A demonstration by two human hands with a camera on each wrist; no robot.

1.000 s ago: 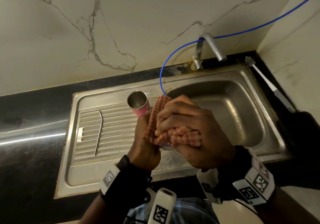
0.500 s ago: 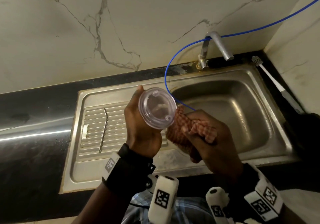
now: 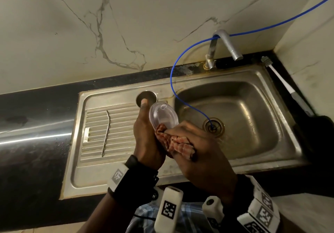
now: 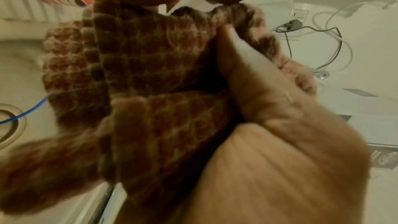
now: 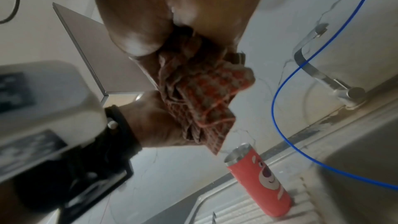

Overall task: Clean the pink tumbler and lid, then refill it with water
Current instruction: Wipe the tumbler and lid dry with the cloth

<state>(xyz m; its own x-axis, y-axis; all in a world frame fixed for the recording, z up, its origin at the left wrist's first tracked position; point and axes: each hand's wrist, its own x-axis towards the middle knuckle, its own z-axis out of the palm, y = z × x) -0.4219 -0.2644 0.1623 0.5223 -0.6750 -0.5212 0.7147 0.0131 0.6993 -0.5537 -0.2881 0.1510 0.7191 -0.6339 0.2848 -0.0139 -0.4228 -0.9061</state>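
My left hand (image 3: pixel 146 135) grips the clear round lid (image 3: pixel 163 115) by its rim, tilted, over the drainboard's right edge. My right hand (image 3: pixel 188 142) clutches a bunched red checked cloth (image 3: pixel 178 143) and presses it against the lid's lower edge. The same cloth (image 4: pixel 137 81) fills the left wrist view, and in the right wrist view the cloth (image 5: pixel 200 98) hangs from my fingers. The pink tumbler (image 5: pixel 261 181) with a bear print stands upright and open on the drainboard; from the head view only the tumbler's steel rim (image 3: pixel 146 97) shows, behind my left thumb.
A steel sink (image 3: pixel 271 157) with its basin lies to the right, and a blue hose (image 3: pixel 173 81) runs from the tap (image 3: pixel 226 45) into the drain (image 3: pixel 213 127). A bent metal straw (image 3: pixel 105 133) lies on the ribbed drainboard. A white brush (image 3: pixel 283 83) rests along the right counter edge.
The cloth first wrapped the lid in both hands, then the right hand pulled it off. Now the lid is tilted more edge-on and the cloth is back against its lower edge.
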